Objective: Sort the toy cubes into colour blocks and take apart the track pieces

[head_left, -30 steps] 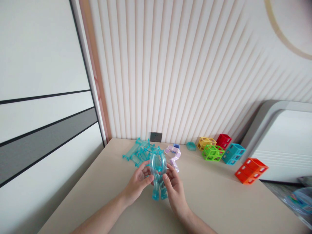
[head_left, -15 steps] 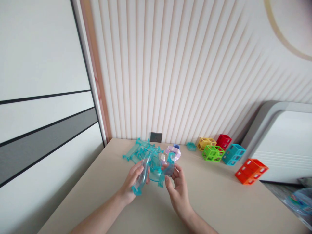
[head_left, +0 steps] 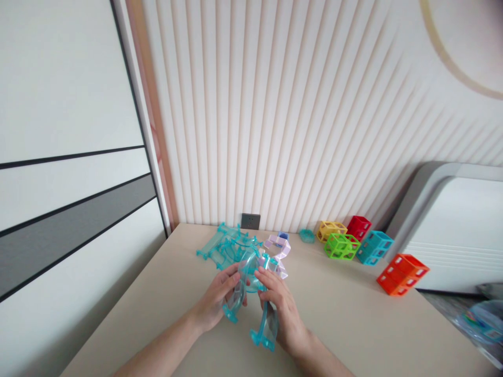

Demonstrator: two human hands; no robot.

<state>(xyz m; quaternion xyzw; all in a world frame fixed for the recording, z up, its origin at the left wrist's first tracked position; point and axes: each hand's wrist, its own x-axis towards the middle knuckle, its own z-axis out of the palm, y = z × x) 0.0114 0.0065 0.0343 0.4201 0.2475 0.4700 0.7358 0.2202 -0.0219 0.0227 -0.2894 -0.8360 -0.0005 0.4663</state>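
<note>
My left hand (head_left: 217, 299) and my right hand (head_left: 280, 309) each grip a curved, clear teal plastic track piece above the beige table (head_left: 353, 324). The left piece (head_left: 237, 296) angles down toward me. The right piece (head_left: 266, 327) hangs lower, its end near the table. Both pieces meet near their upper ends at a curved teal part (head_left: 251, 267). Behind the hands lies a pile of similar teal track pieces (head_left: 222, 246) and a lilac folding snake toy (head_left: 280, 250).
Open cube frames stand at the back right: yellow (head_left: 332, 229), green (head_left: 342, 246), red (head_left: 360, 226), teal (head_left: 375, 247) and orange (head_left: 403, 274). A small teal piece (head_left: 307, 235) and a wall socket (head_left: 250, 221) are by the slatted wall. A white appliance (head_left: 459, 230) stands right.
A second ago the two teal pieces stood upright, pressed together in a loop. My hands then pulled them apart, and now the right piece has swung down toward me.
</note>
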